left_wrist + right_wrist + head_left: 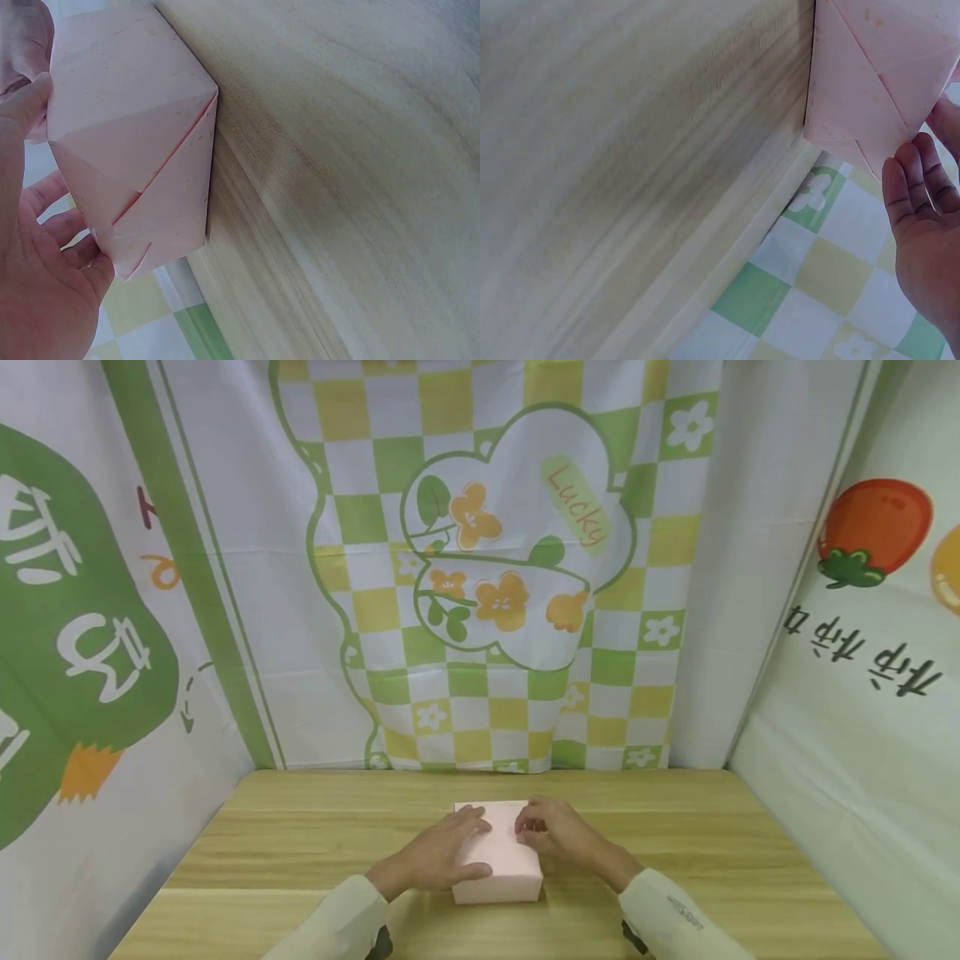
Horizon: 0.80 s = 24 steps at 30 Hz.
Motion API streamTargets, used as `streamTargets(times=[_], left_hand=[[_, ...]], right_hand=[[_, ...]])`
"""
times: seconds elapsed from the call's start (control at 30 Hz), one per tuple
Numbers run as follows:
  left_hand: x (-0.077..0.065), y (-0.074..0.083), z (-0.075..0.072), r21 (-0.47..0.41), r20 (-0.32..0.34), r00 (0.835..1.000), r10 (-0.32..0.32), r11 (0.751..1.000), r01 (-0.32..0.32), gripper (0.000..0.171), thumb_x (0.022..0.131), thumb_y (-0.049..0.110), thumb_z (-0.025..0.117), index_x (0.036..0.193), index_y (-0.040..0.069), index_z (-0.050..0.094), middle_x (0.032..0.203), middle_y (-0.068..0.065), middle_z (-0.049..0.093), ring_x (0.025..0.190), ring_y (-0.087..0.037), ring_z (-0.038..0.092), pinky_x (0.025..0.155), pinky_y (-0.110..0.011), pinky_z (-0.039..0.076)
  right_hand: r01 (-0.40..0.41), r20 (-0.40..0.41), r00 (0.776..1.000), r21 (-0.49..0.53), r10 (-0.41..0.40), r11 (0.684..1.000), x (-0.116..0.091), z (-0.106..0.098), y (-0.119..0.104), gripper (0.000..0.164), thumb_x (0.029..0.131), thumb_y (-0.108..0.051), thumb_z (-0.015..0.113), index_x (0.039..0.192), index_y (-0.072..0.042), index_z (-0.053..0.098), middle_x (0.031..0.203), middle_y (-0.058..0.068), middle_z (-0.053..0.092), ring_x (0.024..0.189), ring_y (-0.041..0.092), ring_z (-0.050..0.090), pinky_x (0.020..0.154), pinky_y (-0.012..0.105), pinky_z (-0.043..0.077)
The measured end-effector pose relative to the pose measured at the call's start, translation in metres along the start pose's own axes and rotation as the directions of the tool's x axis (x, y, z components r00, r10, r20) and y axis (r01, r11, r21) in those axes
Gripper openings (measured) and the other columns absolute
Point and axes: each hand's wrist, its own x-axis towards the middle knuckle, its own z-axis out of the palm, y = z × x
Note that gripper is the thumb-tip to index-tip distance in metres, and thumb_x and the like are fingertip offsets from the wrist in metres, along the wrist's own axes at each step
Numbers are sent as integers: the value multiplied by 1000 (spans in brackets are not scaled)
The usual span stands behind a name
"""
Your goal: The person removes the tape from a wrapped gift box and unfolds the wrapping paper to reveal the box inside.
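A box wrapped in pale pink paper (498, 860) sits on the table, with small flecks on the paper. Slanting folded flaps show on its side (161, 195) in the left wrist view, and a similar diagonal seam crosses the box (877, 75) in the right wrist view. My left hand (442, 852) rests on the left part of the box's top, fingers and thumb spread. My right hand (558, 831) touches the top near its right edge with bent fingers. Whether anything lies between its thumb and fingers is hidden.
The wooden table (315, 835) spreads out around the box. Behind it hangs a checked green and yellow cloth (517, 710) with printed flowers. White printed cloths (847, 760) stand on both sides.
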Motion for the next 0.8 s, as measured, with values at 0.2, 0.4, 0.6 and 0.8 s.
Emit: streamTargets(times=[0.2, 0.4, 0.6, 0.8], left_hand=[[1, 0, 0, -3, 2, 1000, 3, 1000, -3, 61, 93, 53, 59, 138, 14, 50, 158, -13, 35, 147, -33, 31, 121, -52, 28], [2, 0, 0, -5, -4, 1000, 11, 1000, -11, 61, 93, 53, 59, 138, 13, 50, 158, -13, 36, 147, -33, 32, 120, -52, 29], [1, 0, 0, -14, -13, 1000, 21, 1000, -21, 60, 93, 52, 60, 136, 12, 51, 156, -16, 37, 146, -35, 33, 119, -55, 31], [0, 0, 0, -14, -15, 1000, 27, 1000, -27, 60, 93, 53, 59, 136, 12, 51, 156, -16, 37, 146, -36, 33, 119, -55, 31]], right_hand=[[-9, 52, 999, -27, 10, 1000, 5, -6, -4, 4, 86, -9, 71, 89, -6, 69, 84, -3, 61, 75, 2, 53, 67, 18, 51], [13, 93, 996, -79, -6, 997, 8, -8, -6, 3, 88, -7, 70, 87, -7, 67, 84, -3, 61, 75, 2, 52, 68, 18, 51], [-2, 71, 997, -84, 8, 996, 5, -5, -9, 4, 88, -5, 68, 92, -6, 66, 84, -1, 58, 74, 4, 50, 65, 19, 48], [-57, 5, 998, -110, 58, 992, 2, -2, -15, 2, 87, -7, 71, 89, -8, 70, 80, -3, 59, 72, 5, 52, 63, 19, 48]])
